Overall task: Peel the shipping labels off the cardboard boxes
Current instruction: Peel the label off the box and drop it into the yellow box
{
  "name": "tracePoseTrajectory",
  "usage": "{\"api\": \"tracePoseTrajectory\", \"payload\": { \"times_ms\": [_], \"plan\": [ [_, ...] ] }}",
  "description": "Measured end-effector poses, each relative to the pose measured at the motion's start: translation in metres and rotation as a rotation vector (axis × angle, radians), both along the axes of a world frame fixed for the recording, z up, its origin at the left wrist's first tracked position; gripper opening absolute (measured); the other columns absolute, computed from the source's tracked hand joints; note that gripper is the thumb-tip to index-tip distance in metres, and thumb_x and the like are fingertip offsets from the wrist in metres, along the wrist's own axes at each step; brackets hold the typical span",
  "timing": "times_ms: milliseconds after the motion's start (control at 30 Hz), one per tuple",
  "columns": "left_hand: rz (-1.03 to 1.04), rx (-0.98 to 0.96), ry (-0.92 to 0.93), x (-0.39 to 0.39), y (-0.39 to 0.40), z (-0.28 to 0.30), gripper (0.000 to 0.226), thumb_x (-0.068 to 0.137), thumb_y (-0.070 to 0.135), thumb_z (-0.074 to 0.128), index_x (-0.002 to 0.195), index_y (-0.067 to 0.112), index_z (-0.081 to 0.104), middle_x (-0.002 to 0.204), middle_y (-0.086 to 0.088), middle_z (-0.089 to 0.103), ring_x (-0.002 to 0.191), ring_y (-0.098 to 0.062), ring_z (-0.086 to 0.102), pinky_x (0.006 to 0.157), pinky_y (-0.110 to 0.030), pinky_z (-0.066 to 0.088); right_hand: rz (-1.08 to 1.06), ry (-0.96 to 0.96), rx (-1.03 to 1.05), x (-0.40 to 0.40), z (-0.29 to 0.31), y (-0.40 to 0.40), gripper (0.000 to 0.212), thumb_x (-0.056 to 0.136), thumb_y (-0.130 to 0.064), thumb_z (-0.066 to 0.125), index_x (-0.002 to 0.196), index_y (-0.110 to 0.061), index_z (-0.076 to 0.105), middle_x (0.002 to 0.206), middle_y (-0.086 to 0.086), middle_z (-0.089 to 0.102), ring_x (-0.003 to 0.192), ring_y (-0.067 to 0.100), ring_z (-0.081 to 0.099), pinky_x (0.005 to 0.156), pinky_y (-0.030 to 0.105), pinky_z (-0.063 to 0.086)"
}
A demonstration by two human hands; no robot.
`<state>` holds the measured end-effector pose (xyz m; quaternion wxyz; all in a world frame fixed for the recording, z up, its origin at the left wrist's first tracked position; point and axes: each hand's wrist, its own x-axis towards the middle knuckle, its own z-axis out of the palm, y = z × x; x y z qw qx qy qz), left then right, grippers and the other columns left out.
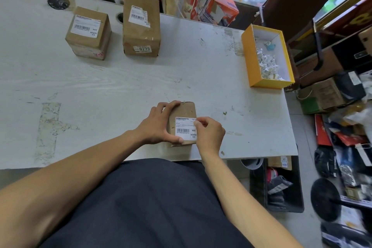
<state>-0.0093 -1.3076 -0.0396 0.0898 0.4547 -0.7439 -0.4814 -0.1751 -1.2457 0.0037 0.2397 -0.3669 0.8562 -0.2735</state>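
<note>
A small brown cardboard box [183, 111] lies near the table's front edge with a white shipping label [184, 129] on its top. My left hand [156, 125] grips the box from the left, fingers over its far edge and thumb on the label's near corner. My right hand [209, 133] pinches the label's right edge with curled fingers. Two more labelled boxes stand at the back: one at the left [88, 33] and a taller one [141, 26] with a partly torn label.
A yellow open box [248, 54] holding several crumpled white label scraps sits at the table's right edge. The white table [120, 86] has holes at the back. Cluttered boxes and bags fill the floor to the right and behind.
</note>
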Motion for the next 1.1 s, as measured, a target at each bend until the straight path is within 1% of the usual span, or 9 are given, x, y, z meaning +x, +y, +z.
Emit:
{"api": "tracePoseTrajectory", "payload": {
  "times_ms": [233, 367, 433, 500, 600, 700, 800, 867, 1100],
  "plan": [
    [0.004, 0.003, 0.009, 0.0, 0.001, 0.0, 0.12, 0.047, 0.07, 0.079, 0.146, 0.048, 0.014, 0.143, 0.005, 0.028, 0.128, -0.02, 0.031, 0.102, -0.046, 0.042, 0.032, 0.045, -0.029, 0.0, 0.0, 0.002, 0.012, 0.087, -0.016, 0.067, 0.093, -0.015, 0.077, 0.09, -0.002, 0.072, 0.08, 0.01, 0.062, 0.077, 0.025, 0.051],
    [0.009, 0.004, 0.015, 0.0, 0.001, 0.0, 0.12, 0.048, 0.069, 0.08, 0.146, 0.049, 0.014, 0.143, 0.005, 0.029, 0.128, -0.02, 0.031, 0.101, -0.045, 0.042, 0.082, 0.065, -0.038, -0.001, 0.001, 0.001, 0.01, 0.086, -0.012, 0.066, 0.088, -0.013, 0.076, 0.087, -0.002, 0.07, 0.078, 0.011, 0.061, 0.073, 0.021, 0.047],
    [0.009, 0.003, 0.015, 0.0, 0.001, 0.0, 0.12, 0.048, 0.069, 0.081, 0.146, 0.049, 0.014, 0.143, 0.005, 0.029, 0.128, -0.02, 0.031, 0.101, -0.045, 0.043, 0.096, 0.068, -0.036, -0.001, 0.0, 0.001, 0.01, 0.087, -0.011, 0.065, 0.086, -0.013, 0.075, 0.086, -0.002, 0.069, 0.078, 0.011, 0.06, 0.07, 0.016, 0.042],
    [0.01, 0.005, 0.012, 0.0, 0.0, 0.0, 0.12, 0.047, 0.069, 0.08, 0.146, 0.049, 0.014, 0.143, 0.005, 0.029, 0.128, -0.02, 0.031, 0.101, -0.046, 0.043, 0.095, 0.064, -0.038, -0.001, -0.001, 0.001, 0.01, 0.087, -0.011, 0.064, 0.087, -0.014, 0.074, 0.086, -0.004, 0.068, 0.078, 0.01, 0.059, 0.066, 0.005, 0.035],
    [0.01, 0.007, 0.01, 0.0, 0.0, 0.0, 0.12, 0.046, 0.069, 0.079, 0.146, 0.049, 0.015, 0.143, 0.005, 0.029, 0.127, -0.02, 0.031, 0.102, -0.045, 0.042, 0.102, 0.056, -0.07, -0.001, -0.002, 0.004, 0.011, 0.087, -0.009, 0.064, 0.09, -0.014, 0.073, 0.086, -0.005, 0.066, 0.077, 0.009, 0.058, 0.065, 0.0, 0.034],
    [0.004, 0.001, 0.004, 0.0, 0.0, -0.001, 0.12, 0.048, 0.07, 0.079, 0.146, 0.048, 0.015, 0.144, 0.004, 0.028, 0.128, -0.02, 0.031, 0.102, -0.045, 0.042, 0.095, 0.03, -0.094, -0.002, -0.002, 0.005, 0.011, 0.087, -0.01, 0.066, 0.091, -0.014, 0.075, 0.085, -0.008, 0.065, 0.077, 0.006, 0.058, 0.066, -0.001, 0.035],
    [0.005, -0.002, 0.003, 0.001, 0.001, -0.002, 0.118, 0.051, 0.066, 0.082, 0.146, 0.048, 0.016, 0.143, 0.005, 0.028, 0.129, -0.019, 0.03, 0.101, -0.045, 0.042, 0.098, 0.018, -0.105, -0.004, -0.003, 0.004, 0.011, 0.085, -0.009, 0.067, 0.089, -0.014, 0.076, 0.085, -0.006, 0.068, 0.076, 0.006, 0.059, 0.066, 0.0, 0.036],
    [0.006, 0.0, -0.001, 0.001, 0.001, -0.001, 0.118, 0.049, 0.067, 0.081, 0.146, 0.048, 0.016, 0.143, 0.006, 0.028, 0.128, -0.019, 0.03, 0.1, -0.044, 0.043, 0.103, 0.009, -0.099, -0.005, -0.003, 0.004, 0.011, 0.085, -0.008, 0.067, 0.087, -0.014, 0.076, 0.085, -0.005, 0.068, 0.076, 0.006, 0.059, 0.067, 0.001, 0.037],
    [0.004, -0.015, -0.01, 0.0, 0.001, -0.001, 0.118, 0.052, 0.062, 0.086, 0.146, 0.048, 0.016, 0.143, 0.006, 0.028, 0.129, -0.018, 0.03, 0.099, -0.042, 0.043, 0.199, 0.036, -0.081, -0.011, -0.004, 0.003, 0.008, 0.086, -0.009, 0.066, 0.085, -0.013, 0.073, 0.083, -0.006, 0.064, 0.076, 0.007, 0.057, 0.066, 0.005, 0.036]
  ]
}}
